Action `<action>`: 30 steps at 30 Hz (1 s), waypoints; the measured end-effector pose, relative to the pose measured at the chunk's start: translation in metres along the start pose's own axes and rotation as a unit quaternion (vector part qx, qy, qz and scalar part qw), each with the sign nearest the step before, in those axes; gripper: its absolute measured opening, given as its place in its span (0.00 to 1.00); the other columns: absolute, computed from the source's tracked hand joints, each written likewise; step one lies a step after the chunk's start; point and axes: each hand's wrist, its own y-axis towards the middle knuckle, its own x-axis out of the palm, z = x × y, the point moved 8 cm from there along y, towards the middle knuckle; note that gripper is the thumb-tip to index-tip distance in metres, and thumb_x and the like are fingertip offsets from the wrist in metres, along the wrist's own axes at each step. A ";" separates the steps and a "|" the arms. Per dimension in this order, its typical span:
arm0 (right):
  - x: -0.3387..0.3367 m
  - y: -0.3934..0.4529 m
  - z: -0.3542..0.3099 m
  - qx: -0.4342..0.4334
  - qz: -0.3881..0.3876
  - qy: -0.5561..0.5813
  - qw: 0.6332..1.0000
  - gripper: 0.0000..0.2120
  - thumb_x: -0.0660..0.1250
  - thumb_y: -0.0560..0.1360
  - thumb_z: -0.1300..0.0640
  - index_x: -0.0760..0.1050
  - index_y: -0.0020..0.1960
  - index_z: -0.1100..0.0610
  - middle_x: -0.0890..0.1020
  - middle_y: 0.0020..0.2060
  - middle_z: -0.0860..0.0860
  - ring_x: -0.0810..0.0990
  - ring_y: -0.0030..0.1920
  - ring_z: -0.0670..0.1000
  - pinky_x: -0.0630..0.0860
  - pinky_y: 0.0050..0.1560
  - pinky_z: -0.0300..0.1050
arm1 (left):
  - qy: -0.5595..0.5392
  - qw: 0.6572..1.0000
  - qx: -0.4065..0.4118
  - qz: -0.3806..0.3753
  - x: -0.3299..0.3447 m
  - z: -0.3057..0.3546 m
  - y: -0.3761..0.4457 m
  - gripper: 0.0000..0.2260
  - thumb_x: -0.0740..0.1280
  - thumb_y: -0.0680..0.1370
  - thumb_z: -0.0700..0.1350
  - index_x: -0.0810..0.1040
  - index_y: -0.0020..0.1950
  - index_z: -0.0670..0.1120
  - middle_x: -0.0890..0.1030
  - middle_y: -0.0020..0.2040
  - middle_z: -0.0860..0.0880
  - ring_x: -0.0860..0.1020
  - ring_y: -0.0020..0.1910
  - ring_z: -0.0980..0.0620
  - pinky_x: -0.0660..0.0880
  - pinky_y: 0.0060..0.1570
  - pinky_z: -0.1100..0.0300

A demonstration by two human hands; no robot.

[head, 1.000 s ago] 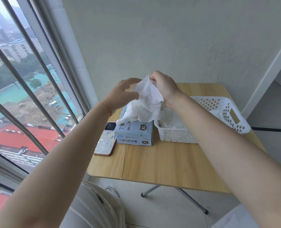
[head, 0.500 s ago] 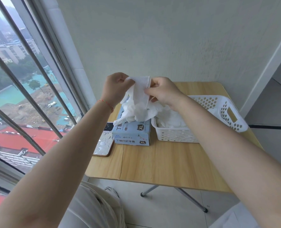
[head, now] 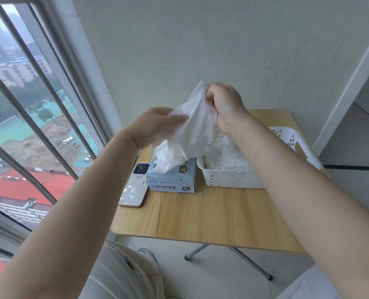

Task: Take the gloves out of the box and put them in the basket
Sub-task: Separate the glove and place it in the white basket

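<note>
Both forearms reached fwd over the wooden table point(head: 211, 214), hands raised above the box. R hand point(head: 225, 104) was highest, wrist bent, knuckles up, fingers curled tight round the top edge of a white glove point(head: 195, 126). L hand point(head: 155, 126) sat lower and to the left, palm turned toward the glove, thumb and fingers pinching its side; a thin red cord showed at that wrist. The glove hung stretched betw. the two hands, its lower end trailing down to the top of the blue glove box point(head: 171, 180), so it wasn't clear of the opening; couldn't tell if more gloves came with it.

The box stood on the table just left of the white perforated basket point(head: 231, 180), nearly touching it. More white gloves point(head: 224, 156) lay piled inside the basket, partly hidden by the R forearm. A phone point(head: 136, 186) lay flat just left of the box, near the table's window-side edge.
</note>
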 end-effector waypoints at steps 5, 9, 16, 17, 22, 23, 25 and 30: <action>0.004 -0.009 0.002 0.058 -0.036 0.081 0.994 0.13 0.59 0.62 0.60 0.54 0.31 0.51 0.59 0.28 0.49 0.57 0.30 0.49 0.55 0.34 0.45 | 0.012 0.990 -0.078 -0.118 0.017 -0.025 -0.016 0.05 0.71 0.75 0.41 0.83 0.44 0.39 0.83 0.42 0.44 0.82 0.40 0.48 0.79 0.43 0.59; -0.003 -0.009 -0.001 0.075 -0.021 0.098 0.992 0.14 0.60 0.66 0.60 0.57 0.26 0.51 0.61 0.27 0.48 0.60 0.28 0.49 0.57 0.35 0.45 | -0.062 0.995 -0.043 -0.060 -0.002 -0.014 -0.016 0.13 0.73 0.70 0.45 0.81 0.49 0.38 0.81 0.51 0.40 0.79 0.53 0.43 0.74 0.62 0.49; -0.011 -0.007 0.005 0.103 -0.021 0.118 0.987 0.11 0.57 0.73 0.62 0.63 0.32 0.55 0.68 0.27 0.49 0.70 0.28 0.51 0.68 0.35 0.42 | -0.098 0.994 0.046 0.000 -0.022 0.012 -0.017 0.24 0.72 0.70 0.47 0.63 0.18 0.47 0.62 0.20 0.47 0.70 0.26 0.48 0.68 0.38 0.58; -0.012 -0.006 0.008 0.107 -0.021 0.109 0.988 0.11 0.57 0.72 0.62 0.62 0.32 0.55 0.68 0.27 0.50 0.69 0.28 0.51 0.67 0.35 0.42 | -0.101 0.994 0.051 -0.005 -0.020 0.015 -0.017 0.25 0.70 0.72 0.45 0.64 0.19 0.46 0.63 0.20 0.46 0.71 0.27 0.47 0.69 0.40 0.57; -0.035 -0.010 0.032 0.147 -0.004 -0.021 0.989 0.05 0.59 0.62 0.60 0.63 0.31 0.54 0.65 0.28 0.51 0.65 0.30 0.52 0.64 0.33 0.42 | -0.016 0.998 -0.042 -0.036 -0.006 -0.009 -0.005 0.06 0.66 0.79 0.42 0.77 0.45 0.40 0.80 0.40 0.40 0.79 0.38 0.46 0.79 0.43 0.55; -0.039 -0.012 0.041 0.165 -0.017 -0.054 0.985 0.02 0.59 0.61 0.59 0.67 0.34 0.55 0.68 0.29 0.52 0.67 0.31 0.52 0.66 0.34 0.42 | 0.009 0.996 -0.075 -0.041 -0.003 -0.019 -0.002 0.05 0.65 0.80 0.41 0.78 0.49 0.39 0.82 0.44 0.40 0.80 0.41 0.45 0.79 0.44 0.53; -0.050 -0.016 0.057 0.196 -0.027 -0.106 0.975 0.13 0.60 0.59 0.56 0.72 0.43 0.55 0.73 0.36 0.55 0.72 0.35 0.54 0.69 0.36 0.43 | 0.058 0.990 -0.114 -0.056 0.003 -0.033 0.007 0.07 0.65 0.80 0.40 0.80 0.54 0.38 0.83 0.49 0.39 0.81 0.45 0.44 0.80 0.46 0.54; -0.082 -0.016 0.068 0.182 -0.017 -0.214 0.960 0.05 0.65 0.70 0.57 0.73 0.45 0.58 0.72 0.35 0.56 0.73 0.33 0.53 0.68 0.33 0.42 | 0.187 0.970 -0.115 -0.107 0.033 -0.022 0.028 0.12 0.70 0.77 0.47 0.82 0.57 0.42 0.84 0.52 0.41 0.82 0.46 0.47 0.77 0.54 0.48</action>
